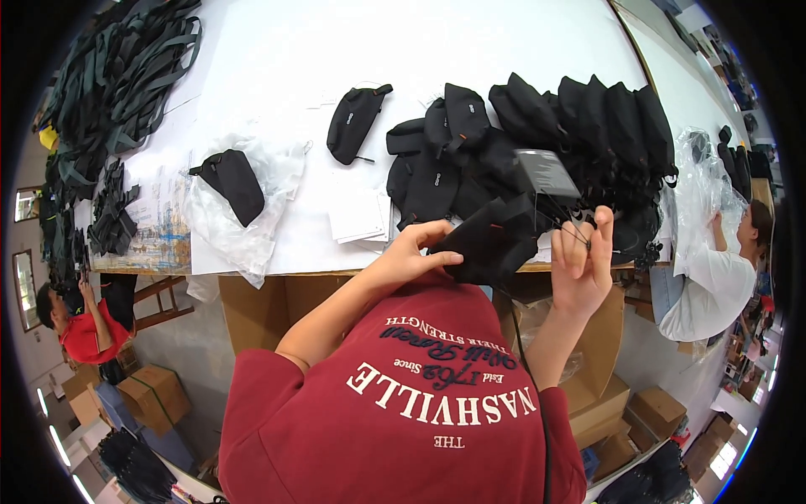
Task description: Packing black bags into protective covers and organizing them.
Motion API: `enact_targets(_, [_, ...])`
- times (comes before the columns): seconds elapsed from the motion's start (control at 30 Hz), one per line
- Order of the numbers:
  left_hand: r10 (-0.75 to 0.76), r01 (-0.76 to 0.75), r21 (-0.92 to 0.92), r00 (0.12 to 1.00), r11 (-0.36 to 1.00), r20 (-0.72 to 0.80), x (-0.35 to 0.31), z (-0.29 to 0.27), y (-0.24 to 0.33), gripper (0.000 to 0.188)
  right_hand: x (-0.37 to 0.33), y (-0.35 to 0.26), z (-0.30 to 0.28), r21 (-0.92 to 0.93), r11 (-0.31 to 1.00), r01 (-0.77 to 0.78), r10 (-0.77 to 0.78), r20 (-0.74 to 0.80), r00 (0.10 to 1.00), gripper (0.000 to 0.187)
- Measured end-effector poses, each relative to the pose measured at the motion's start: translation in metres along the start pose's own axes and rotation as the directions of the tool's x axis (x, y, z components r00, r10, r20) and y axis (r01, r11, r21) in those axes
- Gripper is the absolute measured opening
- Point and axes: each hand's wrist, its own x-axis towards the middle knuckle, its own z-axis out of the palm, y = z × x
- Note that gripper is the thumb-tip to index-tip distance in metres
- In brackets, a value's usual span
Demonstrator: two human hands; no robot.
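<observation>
Black fabric pouch (487,250), over the near edge of the counter (319,254), is pinched in the left grip (422,250); the right grip (583,256) curls around cord (564,215) below a grey card (550,175). Cord handling seems underway; the next move calls for untangled strands.
</observation>
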Motion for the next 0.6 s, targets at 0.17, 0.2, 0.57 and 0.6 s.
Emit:
enact_targets(0.17, [-0.226, 0.236, -0.281, 0.972, 0.930, 0.068, 0.000, -0.001, -0.002, 0.013, -0.009, -0.003, -0.007, -0.043, 0.999, 0.024, -0.022, 0.035, 0.999, 0.013])
enact_targets(0.2, [-0.227, 0.238, -0.277, 0.971, 0.931, 0.071, -0.001, -0.003, -0.004, 0.013, -0.009, -0.002, -0.009, -0.042, 0.999, 0.028, -0.027, 0.033, 0.999, 0.013])
enact_targets(0.57, [-0.198, 0.320, -0.350, 0.919, 0.880, 0.341, -0.009, -0.029, 0.019, 0.046, 0.015, 0.068, -0.036, -0.680, 0.696, -0.232, 0.504, 0.233, 0.832, 0.077])
enact_targets(0.6, [-0.194, 0.324, -0.413, 0.925, 0.851, 0.325, -0.011, -0.034, 0.013, 0.048, 0.014, 0.080, -0.041, -0.737, 0.649, -0.188, 0.500, 0.227, 0.836, 0.075])
